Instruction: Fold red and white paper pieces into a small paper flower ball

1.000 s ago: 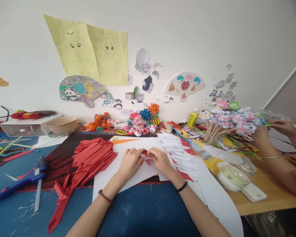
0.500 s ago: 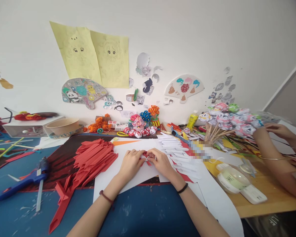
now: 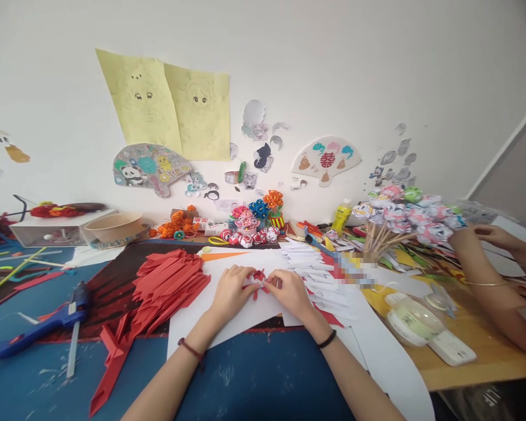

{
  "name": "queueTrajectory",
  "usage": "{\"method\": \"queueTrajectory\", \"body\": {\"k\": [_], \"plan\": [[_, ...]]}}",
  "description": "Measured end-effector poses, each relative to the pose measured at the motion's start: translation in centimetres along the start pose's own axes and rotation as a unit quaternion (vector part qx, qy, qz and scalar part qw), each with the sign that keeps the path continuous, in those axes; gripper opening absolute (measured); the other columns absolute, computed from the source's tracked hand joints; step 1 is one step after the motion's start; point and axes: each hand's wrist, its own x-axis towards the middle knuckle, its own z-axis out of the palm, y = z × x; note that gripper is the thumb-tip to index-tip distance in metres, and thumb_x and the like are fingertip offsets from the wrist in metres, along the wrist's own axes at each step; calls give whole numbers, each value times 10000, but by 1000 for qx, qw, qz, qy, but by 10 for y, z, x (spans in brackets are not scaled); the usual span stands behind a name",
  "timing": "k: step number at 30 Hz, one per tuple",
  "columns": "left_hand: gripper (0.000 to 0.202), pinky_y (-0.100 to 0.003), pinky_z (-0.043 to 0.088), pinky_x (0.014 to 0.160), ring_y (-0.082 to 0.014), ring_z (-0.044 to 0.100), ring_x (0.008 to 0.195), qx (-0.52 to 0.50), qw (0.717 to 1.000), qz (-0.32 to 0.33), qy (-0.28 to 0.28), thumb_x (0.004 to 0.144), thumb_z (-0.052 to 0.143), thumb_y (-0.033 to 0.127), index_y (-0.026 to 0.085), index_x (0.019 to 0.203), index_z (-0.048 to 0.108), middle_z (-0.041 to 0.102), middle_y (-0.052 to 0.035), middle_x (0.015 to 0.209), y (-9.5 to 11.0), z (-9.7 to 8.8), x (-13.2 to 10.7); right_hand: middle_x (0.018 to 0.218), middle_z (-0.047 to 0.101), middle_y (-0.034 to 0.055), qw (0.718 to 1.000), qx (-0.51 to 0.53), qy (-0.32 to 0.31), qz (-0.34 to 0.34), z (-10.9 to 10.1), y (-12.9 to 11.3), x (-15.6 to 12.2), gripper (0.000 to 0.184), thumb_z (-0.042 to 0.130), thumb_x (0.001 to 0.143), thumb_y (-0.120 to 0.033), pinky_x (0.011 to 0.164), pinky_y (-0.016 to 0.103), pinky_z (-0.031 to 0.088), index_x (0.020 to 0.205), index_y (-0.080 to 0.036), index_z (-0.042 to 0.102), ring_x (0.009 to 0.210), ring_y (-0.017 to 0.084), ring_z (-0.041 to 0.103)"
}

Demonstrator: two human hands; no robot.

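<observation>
My left hand (image 3: 231,287) and my right hand (image 3: 290,291) meet over a white sheet (image 3: 193,313), both pinching a small folded red paper piece (image 3: 258,277) between the fingertips. Most of that piece is hidden by my fingers. To the left lies a heap of folded red paper strips (image 3: 166,283). A fan of folded white paper strips (image 3: 319,275) lies just right of my right hand.
A blue glue gun (image 3: 39,326) lies at the left on the blue mat. Small paper flowers (image 3: 252,225), a paper bowl (image 3: 113,227) and a yellow bottle (image 3: 342,215) line the wall. Another person's hands (image 3: 486,234) work at a paper-flower bouquet (image 3: 403,213). White containers (image 3: 416,321) stand right.
My fingers keep working the red piece in place, with my hands shifting slightly. The view has tilted down a little. The other person's hands moved slightly at the bouquet.
</observation>
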Motion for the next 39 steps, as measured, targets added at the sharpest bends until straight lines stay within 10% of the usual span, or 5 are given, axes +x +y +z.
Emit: {"method": "queueTrajectory", "body": {"k": [11, 21, 39], "plan": [[451, -356, 432, 852, -253, 579, 994, -31, 999, -31, -22, 789, 736, 499, 208, 1122, 644, 678, -63, 1065, -6, 3, 1, 913, 716, 21, 999, -38, -33, -6, -3, 6, -2, 319, 745, 794, -447, 725, 304, 469, 1055, -265, 715, 874, 230, 661], [383, -361, 394, 841, -247, 555, 985, 0, 1000, 6, -14, 816, 721, 466, 253, 1129, 660, 687, -42, 1034, 1, -2, -1, 870, 667, 26, 997, 17, -18, -71, 2, 4, -1, 282, 766, 807, -284, 675, 298, 501, 1078, -235, 706, 762, 198, 620], [228, -380, 377, 829, -245, 550, 992, 136, 987, 88, -13, 946, 571, 362, 194, 1098, 600, 657, -67, 1071, -1, -17, -3, 1221, 644, 72, 993, 21, 24, -118, -2, -1, -2, 535, 712, 808, -217, 972, 414, 507, 1313, -254, 539, 1130, 260, 602]]}}
